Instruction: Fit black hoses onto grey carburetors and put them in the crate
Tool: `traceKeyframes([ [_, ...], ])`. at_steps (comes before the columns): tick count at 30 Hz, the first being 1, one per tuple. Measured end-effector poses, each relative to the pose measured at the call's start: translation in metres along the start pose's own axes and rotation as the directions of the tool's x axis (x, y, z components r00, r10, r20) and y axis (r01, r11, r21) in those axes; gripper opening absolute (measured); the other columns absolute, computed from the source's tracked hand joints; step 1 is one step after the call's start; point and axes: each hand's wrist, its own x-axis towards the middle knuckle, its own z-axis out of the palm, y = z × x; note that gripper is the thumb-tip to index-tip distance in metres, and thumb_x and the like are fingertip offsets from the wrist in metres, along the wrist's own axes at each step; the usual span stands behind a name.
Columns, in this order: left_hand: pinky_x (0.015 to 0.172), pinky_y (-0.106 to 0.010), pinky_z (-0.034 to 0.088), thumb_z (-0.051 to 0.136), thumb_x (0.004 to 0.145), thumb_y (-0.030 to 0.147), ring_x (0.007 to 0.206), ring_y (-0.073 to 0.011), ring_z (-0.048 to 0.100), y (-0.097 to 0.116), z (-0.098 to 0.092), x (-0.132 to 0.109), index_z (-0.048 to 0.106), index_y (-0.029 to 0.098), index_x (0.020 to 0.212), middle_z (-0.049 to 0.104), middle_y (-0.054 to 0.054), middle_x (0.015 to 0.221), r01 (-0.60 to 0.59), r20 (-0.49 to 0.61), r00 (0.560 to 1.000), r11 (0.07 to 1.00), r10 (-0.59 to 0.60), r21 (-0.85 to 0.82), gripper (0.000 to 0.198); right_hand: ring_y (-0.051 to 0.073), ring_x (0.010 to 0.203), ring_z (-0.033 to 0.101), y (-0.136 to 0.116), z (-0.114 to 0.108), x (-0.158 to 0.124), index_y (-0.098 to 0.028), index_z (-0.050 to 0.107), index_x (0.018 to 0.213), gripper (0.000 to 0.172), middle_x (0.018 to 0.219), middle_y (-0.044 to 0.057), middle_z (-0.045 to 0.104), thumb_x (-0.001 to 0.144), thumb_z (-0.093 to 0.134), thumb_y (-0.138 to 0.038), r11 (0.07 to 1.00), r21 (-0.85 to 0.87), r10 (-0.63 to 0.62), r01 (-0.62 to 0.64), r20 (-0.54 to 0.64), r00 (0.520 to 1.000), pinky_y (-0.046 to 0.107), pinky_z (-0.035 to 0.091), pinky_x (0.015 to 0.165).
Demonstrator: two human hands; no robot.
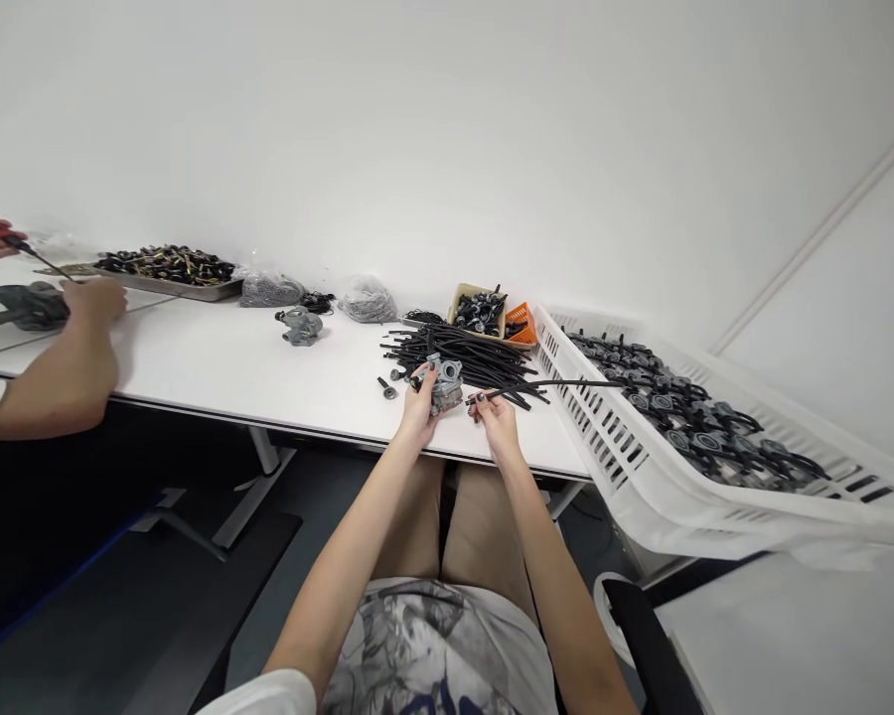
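My left hand (419,402) is closed around a grey metal carburetor (447,389), held just above the table's front edge. Between the fingers of my right hand (496,415) is the end of a thin black rubber hose (566,383), which stretches off to the right over the rim of the white basket. The hose end is close to the carburetor's side; I cannot tell whether they touch. Behind both hands lies a pile of black hoses (462,350). Small black-topped parts (387,389) rest on the table left of my left hand.
A white slatted basket (626,452) of carburetors stands at the right. Behind the hoses are a cream bin (458,301) of black parts and an orange basket (520,323). Another carburetor (299,326) sits left. A co-worker's hands (93,303) hold a red-handled screwdriver (15,238) at far left.
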Motion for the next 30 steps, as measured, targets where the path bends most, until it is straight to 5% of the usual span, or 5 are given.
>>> traceKeyframes([
  [12, 0.067, -0.029, 0.058, 0.079, 0.071, 0.048, 0.08, -0.0165, 0.07, 0.0026, 0.0036, -0.0055, 0.057, 0.024, 0.116, 0.07, -0.003, 0.097, -0.043, -0.018, 0.999, 0.997, 0.044, 0.062, 0.056, 0.021, 0.074, 0.066, 0.0037, 0.0012, 0.0013, -0.02, 0.069, 0.081, 0.038, 0.078, 0.006, 0.071, 0.069, 0.076, -0.055, 0.998, -0.034, -0.044, 0.046, 0.041, 0.998, 0.036, 0.053, 0.073],
  [22, 0.065, -0.027, 0.056, 0.079, 0.07, 0.045, 0.08, -0.0163, 0.068, -0.002, 0.0071, -0.005, 0.058, 0.023, 0.11, 0.068, -0.003, 0.097, -0.133, -0.057, 0.989, 0.985, 0.14, 0.111, 0.05, 0.022, 0.081, 0.063, 0.0041, 0.0046, 0.0012, -0.023, 0.07, 0.079, 0.018, 0.083, 0.005, 0.072, 0.081, 0.065, -0.04, 0.945, -0.285, -0.144, 0.159, 0.074, 0.987, 0.034, 0.048, 0.073],
  [30, 0.06, -0.027, 0.057, 0.074, 0.072, 0.057, 0.073, -0.0157, 0.067, -0.001, 0.0038, -0.0048, 0.057, 0.021, 0.111, 0.068, -0.005, 0.094, -0.073, -0.02, 0.997, 0.991, 0.076, 0.109, 0.056, 0.02, 0.079, 0.062, -0.0006, 0.0027, 0.0013, -0.022, 0.068, 0.077, 0.023, 0.079, 0.004, 0.068, 0.07, 0.076, -0.042, 0.998, 0.02, -0.067, 0.068, -0.008, 0.998, 0.034, 0.049, 0.077],
])
